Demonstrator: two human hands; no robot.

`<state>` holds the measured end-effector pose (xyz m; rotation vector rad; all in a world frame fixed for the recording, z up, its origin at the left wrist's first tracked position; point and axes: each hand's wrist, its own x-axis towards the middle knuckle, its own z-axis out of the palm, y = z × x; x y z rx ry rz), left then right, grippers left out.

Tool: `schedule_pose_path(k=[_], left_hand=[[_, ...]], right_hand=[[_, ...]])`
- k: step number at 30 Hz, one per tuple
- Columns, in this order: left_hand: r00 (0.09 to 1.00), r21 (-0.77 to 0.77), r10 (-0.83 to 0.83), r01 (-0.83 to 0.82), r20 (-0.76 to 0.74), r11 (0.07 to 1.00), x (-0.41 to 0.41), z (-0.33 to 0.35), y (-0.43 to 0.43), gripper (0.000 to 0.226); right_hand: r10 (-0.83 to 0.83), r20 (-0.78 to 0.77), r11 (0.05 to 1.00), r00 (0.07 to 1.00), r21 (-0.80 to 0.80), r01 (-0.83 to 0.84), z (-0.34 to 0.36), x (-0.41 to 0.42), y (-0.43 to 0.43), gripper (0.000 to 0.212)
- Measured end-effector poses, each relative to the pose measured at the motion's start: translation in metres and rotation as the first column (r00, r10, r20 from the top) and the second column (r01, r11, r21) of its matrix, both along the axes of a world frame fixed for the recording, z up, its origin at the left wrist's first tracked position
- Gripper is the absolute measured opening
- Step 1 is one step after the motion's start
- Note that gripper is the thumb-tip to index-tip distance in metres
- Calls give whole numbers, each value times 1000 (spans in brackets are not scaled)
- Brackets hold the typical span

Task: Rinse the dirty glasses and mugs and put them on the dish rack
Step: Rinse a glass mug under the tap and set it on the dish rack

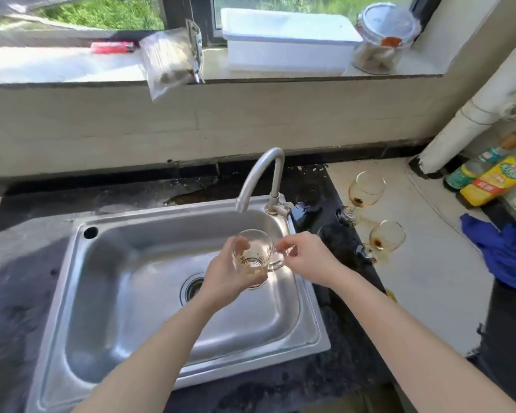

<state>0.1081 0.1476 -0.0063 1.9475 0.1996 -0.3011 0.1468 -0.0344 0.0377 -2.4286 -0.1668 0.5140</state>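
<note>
A clear glass mug with brownish residue inside hangs over the steel sink, just below the spout of the tap. My left hand grips the mug's body from the left and below. My right hand pinches the mug's handle on its right side. No water is visibly running. Two dirty stemmed glasses stand on the counter to the right, one farther back and one nearer, both with brown dregs. No dish rack is in view.
A blue cloth lies at the right edge. A yellow bottle and a green-labelled bottle stand by a white pipe. On the windowsill sit a white box, a jar and a plastic bag.
</note>
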Motion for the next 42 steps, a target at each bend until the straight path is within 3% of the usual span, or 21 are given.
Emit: schedule_pose_path(k=[3, 5, 7, 11, 15, 20, 25, 32, 35, 38, 40, 42], left_hand=[[1000, 63, 7, -6, -9, 998, 10, -5, 20, 57], [1000, 100, -4, 5, -6, 995, 15, -7, 30, 54], [1000, 134, -7, 8, -8, 991, 20, -10, 37, 54], [999, 163, 28, -23, -31, 986, 28, -13, 42, 54], [997, 156, 58, -50, -46, 987, 33, -15, 39, 54], [993, 152, 103, -94, -55, 984, 35, -19, 34, 55], [993, 165, 101, -90, -64, 982, 33, -19, 29, 56], [990, 166, 131, -120, -57, 979, 31, -20, 24, 56], [989, 169, 134, -123, -55, 978, 30, -19, 23, 57], [990, 154, 129, -119, -57, 981, 29, -18, 25, 56], [990, 135, 130, -121, -59, 983, 28, -18, 28, 56], [991, 125, 123, -115, -57, 985, 27, -17, 32, 55]], right_hand=[[-206, 49, 976, 977, 77, 202, -3, 28, 8, 30], [-335, 186, 940, 924, -2, 341, -11, 53, 10, 34], [-344, 220, 912, 913, -154, 381, -23, 76, 12, 38], [-212, 120, 876, 970, -418, 243, -48, 108, 19, 27], [-88, 237, 800, 967, -561, 211, -61, 115, 24, 14], [202, 226, 660, 953, -750, 38, -56, 111, 28, 24], [352, 170, 615, 920, -783, -90, -54, 106, 31, 32], [429, 147, 575, 891, -806, -143, -55, 105, 30, 34], [413, 132, 594, 901, -789, -157, -53, 102, 31, 33], [249, 218, 714, 944, -699, -26, -48, 96, 31, 23], [127, 329, 850, 936, -522, 68, -48, 80, 28, 25], [43, 205, 973, 978, -230, 6, -46, 59, 28, 31]])
